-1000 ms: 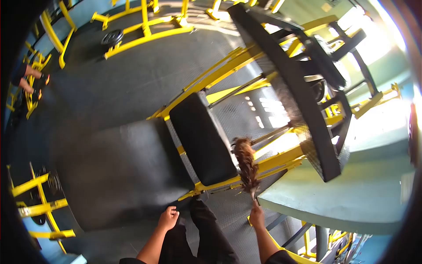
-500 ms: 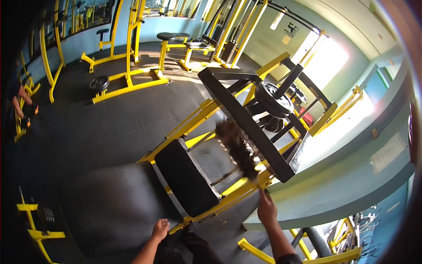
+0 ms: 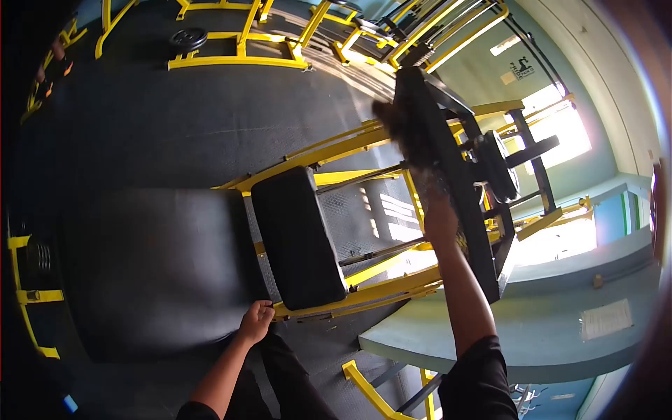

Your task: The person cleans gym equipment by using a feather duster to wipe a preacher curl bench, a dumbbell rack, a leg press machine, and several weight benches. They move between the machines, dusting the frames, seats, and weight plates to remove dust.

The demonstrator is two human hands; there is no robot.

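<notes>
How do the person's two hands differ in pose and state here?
The right hand reaches out to the machine's black panel; the left hand is nearer the body, by the corner of the large pad. The right hand holds a blurred feather duster; the left hand holds no duster. Both are bare.
</notes>
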